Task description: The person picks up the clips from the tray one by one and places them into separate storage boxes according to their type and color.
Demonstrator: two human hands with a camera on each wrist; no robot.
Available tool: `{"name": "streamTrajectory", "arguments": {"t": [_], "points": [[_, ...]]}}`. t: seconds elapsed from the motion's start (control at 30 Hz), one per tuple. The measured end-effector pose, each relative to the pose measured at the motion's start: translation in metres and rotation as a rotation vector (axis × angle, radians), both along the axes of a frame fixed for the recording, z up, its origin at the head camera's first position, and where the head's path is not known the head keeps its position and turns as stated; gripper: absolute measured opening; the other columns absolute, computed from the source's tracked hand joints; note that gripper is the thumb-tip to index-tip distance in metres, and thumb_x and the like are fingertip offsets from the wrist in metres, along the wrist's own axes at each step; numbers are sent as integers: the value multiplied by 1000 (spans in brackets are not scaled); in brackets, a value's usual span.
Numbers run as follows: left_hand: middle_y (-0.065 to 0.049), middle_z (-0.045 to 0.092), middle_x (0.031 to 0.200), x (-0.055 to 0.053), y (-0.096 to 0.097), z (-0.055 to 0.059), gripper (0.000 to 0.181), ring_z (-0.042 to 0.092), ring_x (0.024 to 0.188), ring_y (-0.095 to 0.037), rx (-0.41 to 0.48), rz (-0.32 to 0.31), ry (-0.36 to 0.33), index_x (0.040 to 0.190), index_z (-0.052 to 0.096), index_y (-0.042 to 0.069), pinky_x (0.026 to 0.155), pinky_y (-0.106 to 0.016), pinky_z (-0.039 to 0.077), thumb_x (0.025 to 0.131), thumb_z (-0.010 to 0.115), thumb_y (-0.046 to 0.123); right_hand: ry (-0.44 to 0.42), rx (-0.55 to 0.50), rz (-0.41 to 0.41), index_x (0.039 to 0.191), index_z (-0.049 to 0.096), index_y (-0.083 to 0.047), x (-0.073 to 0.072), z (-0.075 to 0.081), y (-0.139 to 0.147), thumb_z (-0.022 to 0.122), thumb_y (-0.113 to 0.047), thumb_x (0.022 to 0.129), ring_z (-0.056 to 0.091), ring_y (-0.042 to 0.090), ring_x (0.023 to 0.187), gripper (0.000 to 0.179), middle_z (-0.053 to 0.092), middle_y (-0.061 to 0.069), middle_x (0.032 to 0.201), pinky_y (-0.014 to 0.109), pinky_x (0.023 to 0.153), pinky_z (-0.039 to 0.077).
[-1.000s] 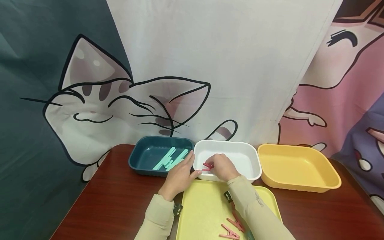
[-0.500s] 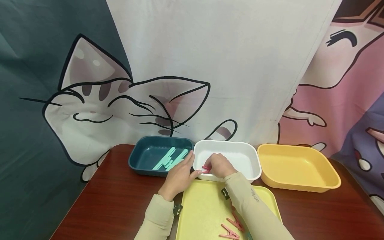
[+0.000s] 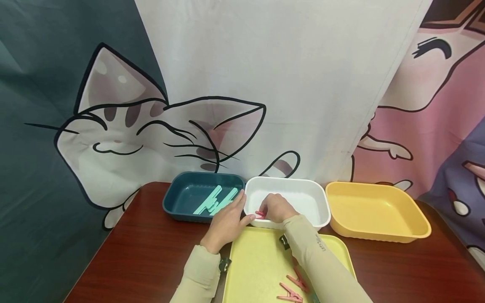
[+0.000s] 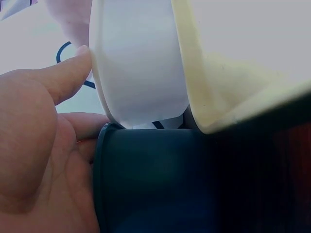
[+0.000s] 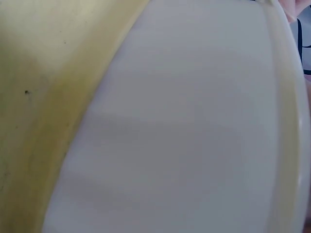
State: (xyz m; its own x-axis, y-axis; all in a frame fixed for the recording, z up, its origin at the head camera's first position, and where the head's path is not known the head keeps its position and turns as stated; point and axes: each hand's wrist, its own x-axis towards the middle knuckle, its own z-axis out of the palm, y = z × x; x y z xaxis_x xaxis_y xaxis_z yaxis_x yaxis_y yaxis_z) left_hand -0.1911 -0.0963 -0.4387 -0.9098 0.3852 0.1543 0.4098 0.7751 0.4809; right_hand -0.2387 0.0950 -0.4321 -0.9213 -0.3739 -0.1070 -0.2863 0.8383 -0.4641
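Observation:
My right hand (image 3: pixel 279 208) reaches into the white bin (image 3: pixel 316 221) at its front left, fingers curled down around a small red clothespin (image 3: pixel 260 214). The fingertips are hidden behind the hand. My left hand (image 3: pixel 226 225) lies with extended fingers across the adjoining rims of the white bin and the dark teal bin (image 3: pixel 172 210). In the left wrist view its thumb touches the white bin's rim. Two mint-green bag clips (image 3: pixel 208 200) lie in the teal bin, one partly behind my left fingers.
A yellow tray (image 3: pixel 250 261) sits in front of the bins. Pink clothespins (image 3: pixel 289 293) lie on it near my right sleeve, beside a partly hidden green item. To the right stands a yellow-orange bin (image 3: pixel 375 210). A printed cloth (image 3: pixel 303 84) hangs behind the table.
The right hand has shifted slightly left and down in the white bin, bringing the red clothespin lower. My left hand stays in place.

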Motion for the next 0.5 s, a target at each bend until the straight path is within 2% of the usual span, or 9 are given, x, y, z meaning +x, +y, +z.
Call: {"name": "streamTrajectory", "arguments": {"t": [0.23, 0.5], "points": [[-17, 30, 164, 0, 0, 0, 73, 44, 141, -38, 0, 5, -12, 156, 35, -4, 109, -54, 43, 102, 65, 34, -10, 1, -3, 83, 81, -8, 1, 2, 1, 83, 3, 80, 60, 15, 73, 12, 71, 0, 75, 35, 79, 55], [-17, 29, 165, 0, 0, 0, 73, 44, 142, -38, 2, 8, -17, 157, 35, -4, 109, -54, 43, 101, 65, 34, 26, 29, -16, 95, 82, -6, 2, 7, 2, 84, 2, 79, 64, 20, 81, 18, 73, 3, 84, 40, 85, 56]]}}
